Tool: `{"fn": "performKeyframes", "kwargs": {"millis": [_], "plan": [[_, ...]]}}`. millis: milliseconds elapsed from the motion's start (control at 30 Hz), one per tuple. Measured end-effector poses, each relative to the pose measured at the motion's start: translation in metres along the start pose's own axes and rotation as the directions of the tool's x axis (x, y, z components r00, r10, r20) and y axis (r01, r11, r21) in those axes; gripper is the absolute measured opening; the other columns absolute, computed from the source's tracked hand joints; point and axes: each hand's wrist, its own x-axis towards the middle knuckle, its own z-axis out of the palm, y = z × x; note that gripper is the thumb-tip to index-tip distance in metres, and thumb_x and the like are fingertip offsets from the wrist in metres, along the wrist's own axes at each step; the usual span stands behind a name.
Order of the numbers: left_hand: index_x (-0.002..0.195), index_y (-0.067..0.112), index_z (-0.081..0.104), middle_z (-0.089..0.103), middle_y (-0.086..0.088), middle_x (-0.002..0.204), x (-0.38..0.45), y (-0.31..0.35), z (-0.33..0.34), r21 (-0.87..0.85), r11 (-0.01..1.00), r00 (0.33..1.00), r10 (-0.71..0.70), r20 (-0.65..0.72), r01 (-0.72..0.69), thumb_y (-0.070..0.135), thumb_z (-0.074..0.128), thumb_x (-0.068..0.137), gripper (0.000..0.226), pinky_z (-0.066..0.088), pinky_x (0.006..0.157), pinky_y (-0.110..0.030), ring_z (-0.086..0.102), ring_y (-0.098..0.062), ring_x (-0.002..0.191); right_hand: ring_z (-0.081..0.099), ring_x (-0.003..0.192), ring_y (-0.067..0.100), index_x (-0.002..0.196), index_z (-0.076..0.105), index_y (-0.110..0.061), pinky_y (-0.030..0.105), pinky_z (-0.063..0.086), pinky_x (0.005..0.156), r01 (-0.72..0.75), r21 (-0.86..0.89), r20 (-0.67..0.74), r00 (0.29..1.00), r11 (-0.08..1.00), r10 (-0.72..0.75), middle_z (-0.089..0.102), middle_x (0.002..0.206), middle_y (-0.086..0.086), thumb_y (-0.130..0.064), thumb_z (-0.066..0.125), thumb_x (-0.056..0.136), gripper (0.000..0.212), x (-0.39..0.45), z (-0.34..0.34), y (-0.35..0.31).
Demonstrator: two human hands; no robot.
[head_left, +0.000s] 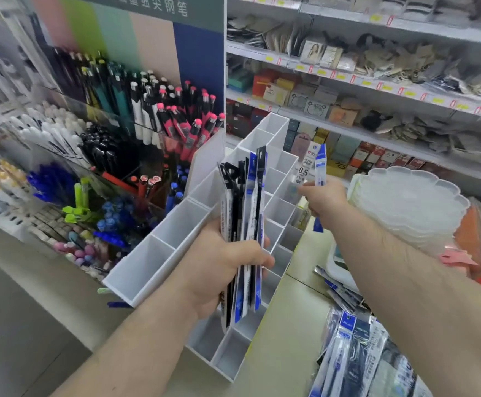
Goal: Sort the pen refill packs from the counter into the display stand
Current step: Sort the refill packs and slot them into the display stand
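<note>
glossy clear plastic refill packs (245, 213), matt white plastic display stand (159, 247), smooth pale counter (288, 339)

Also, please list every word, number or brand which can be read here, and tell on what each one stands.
"0.5": on the clear refill pack in the right hand.
"细尖钢笔": on the green sign above the pens; its first characters are blurred.
Print on the packs held by the left hand, the logo on the counter packs, and the yellow shelf price tags: too small or blurred.
</note>
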Motion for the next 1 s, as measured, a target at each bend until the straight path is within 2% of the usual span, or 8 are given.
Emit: {"fn": "performKeyframes", "kwargs": {"millis": [100,200,267,367,600,667,800,1000], "plan": [[0.087,0.010,0.061,0.065,-0.009,0.073,0.000,0.001,-0.001,0.022,1.000,1.000,0.011,0.008,-0.011,-0.001,0.061,0.052,0.037,0.055,0.071,-0.044,0.064,-0.032,0.072,0.040,0.051,0.018,0.079,0.051,-0.017,0.029,0.035,0.049,-0.002,0.083,-0.018,1.000,0.997,0.004,0.049,0.067,0.007,-0.026,0.070,0.087,0.022,-0.014,-0.009,0.006],[0.090,0.010,0.062,0.067,-0.009,0.074,-0.002,0.001,-0.001,-0.001,1.000,1.000,0.012,0.027,-0.012,-0.001,0.058,0.055,0.037,0.057,0.065,-0.040,0.068,-0.027,0.069,0.040,0.047,0.015,0.081,0.052,-0.016,0.024,0.033,0.046,-0.172,0.305,0.171,0.978,0.937,0.124,0.048,0.061,0.003,-0.037,0.052,0.096,0.026,-0.042,-0.022,0.006],[0.094,0.008,0.063,0.068,-0.009,0.074,-0.004,0.000,-0.002,-0.050,0.999,0.999,0.002,0.044,0.000,-0.001,0.055,0.057,0.039,0.058,0.059,-0.037,0.069,-0.025,0.067,0.044,0.048,0.017,0.082,0.054,-0.012,0.024,0.035,0.048,-0.275,0.389,0.316,0.936,0.879,0.153,0.051,0.060,0.005,-0.036,0.041,0.097,0.031,-0.064,-0.030,0.003],[0.094,0.005,0.065,0.066,-0.010,0.074,-0.005,-0.002,-0.002,-0.129,0.991,0.997,-0.028,0.072,0.038,0.000,0.053,0.057,0.039,0.056,0.054,-0.033,0.068,-0.024,0.065,0.046,0.051,0.019,0.081,0.052,-0.006,0.028,0.035,0.051,-0.280,0.423,0.368,0.922,0.862,0.119,0.053,0.061,0.009,-0.024,0.034,0.096,0.029,-0.090,-0.038,0.000],[0.091,0.003,0.066,0.066,-0.010,0.074,-0.007,-0.006,0.004,-0.214,0.976,0.997,-0.035,0.064,0.048,0.001,0.052,0.056,0.037,0.056,0.053,-0.029,0.069,-0.022,0.062,0.064,0.071,0.022,0.093,0.063,-0.001,0.035,0.055,0.071,-0.025,0.510,0.227,0.968,0.860,-0.107,0.065,0.078,0.011,0.001,0.052,0.095,0.011,-0.102,-0.045,-0.028],[0.095,0.003,0.065,0.067,-0.010,0.074,-0.008,-0.006,0.004,-0.229,0.972,0.997,-0.040,0.072,0.056,0.001,0.051,0.056,0.041,0.056,0.052,-0.029,0.069,-0.021,0.062,0.064,0.074,0.019,0.106,0.065,-0.004,0.030,0.052,0.070,0.053,0.525,0.188,0.966,0.849,-0.176,0.069,0.090,0.011,-0.002,0.059,0.094,0.014,-0.097,-0.045,-0.048],[0.105,0.007,0.064,0.067,-0.008,0.077,-0.009,-0.005,0.001,-0.225,0.972,0.995,-0.049,0.091,0.068,0.003,0.052,0.057,0.050,0.056,0.054,-0.029,0.068,-0.020,0.064,0.051,0.056,0.008,0.095,0.065,-0.014,0.022,0.041,0.055,0.171,0.610,0.020,0.973,0.773,-0.230,0.064,0.070,-0.002,-0.009,0.062,0.096,0.006,-0.085,-0.042,-0.093],[0.104,0.007,0.064,0.069,-0.010,0.076,-0.007,-0.004,0.000,-0.212,0.977,0.998,-0.014,0.068,0.028,0.002,0.051,0.057,0.048,0.057,0.054,-0.028,0.070,-0.022,0.064,0.054,0.055,0.009,0.093,0.065,-0.017,0.020,0.046,0.053,0.282,0.585,-0.167,0.959,0.760,-0.228,0.067,0.078,-0.002,-0.012,0.062,0.097,0.007,-0.067,-0.021,-0.139]]}}
